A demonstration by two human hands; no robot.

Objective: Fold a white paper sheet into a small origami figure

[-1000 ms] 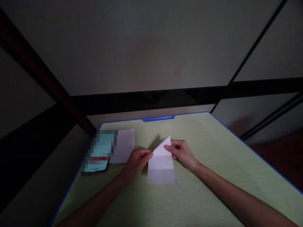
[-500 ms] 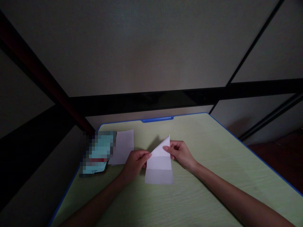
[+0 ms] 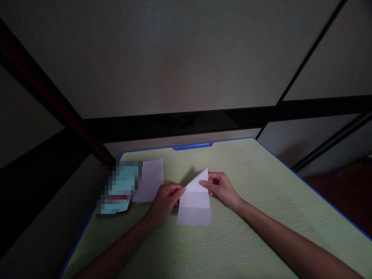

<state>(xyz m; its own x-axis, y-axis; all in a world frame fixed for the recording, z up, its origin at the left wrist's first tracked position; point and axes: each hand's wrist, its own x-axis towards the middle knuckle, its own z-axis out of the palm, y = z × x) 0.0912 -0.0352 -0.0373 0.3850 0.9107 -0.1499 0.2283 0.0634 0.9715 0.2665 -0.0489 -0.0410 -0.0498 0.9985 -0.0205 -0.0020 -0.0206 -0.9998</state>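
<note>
A white sheet of paper (image 3: 195, 203) is held between my two hands above the table. Its top is folded on a slant, rising to a point at the upper right, and creases run across it lower down. My left hand (image 3: 166, 199) pinches the slanted fold at the paper's left edge, thumb on top. On the opposite edge, my right hand (image 3: 220, 189) grips the paper with its thumb in front and the other fingers partly hidden behind.
Left of my hands, more white paper (image 3: 151, 180) lies on the pale wood-grain table (image 3: 261, 232). A phone-like object with a blurred, pixelated face (image 3: 120, 188) overlaps its left side. The table has a blue edge and a blue ledge (image 3: 193, 146) at the back, near a panelled wall.
Both hands keep the same grip on the paper, and its fold looks unchanged. The whole view has shifted very slightly.
</note>
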